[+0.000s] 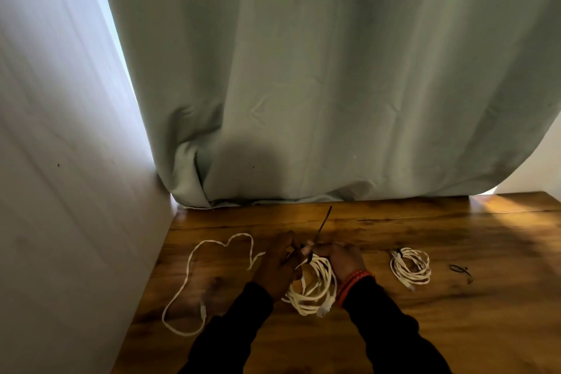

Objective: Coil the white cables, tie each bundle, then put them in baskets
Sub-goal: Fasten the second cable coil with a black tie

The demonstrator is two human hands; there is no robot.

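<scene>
A pale green curtain (334,76) fills most of the view, hanging down to the far edge of a wooden table (425,328), with a white wall (60,161) along the left side. On the table's left part lies a loose white cable (189,270), uncoiled, running in 1 wide open loop from near the left hand back toward the near edge. In the middle sits a coiled white cable (312,285) between the person's 2 forearms in dark sleeves. The left hand (277,264) has its fingers curled at the top of this coil, where a dark tie (321,226) wraps the bundle; whether it pinches the coil or the tie there is hard to tell. The right hand (344,258), with an orange beaded bracelet (353,281) at the wrist, pinches the tie with curled fingers, the tie's free tail sticking up and away toward the curtain. To the right, well apart from the hands, a smaller tied bundle (411,267) of white cable lies flat. Further right lies 1 spare dark tie (461,272), bent into a small loop.
</scene>
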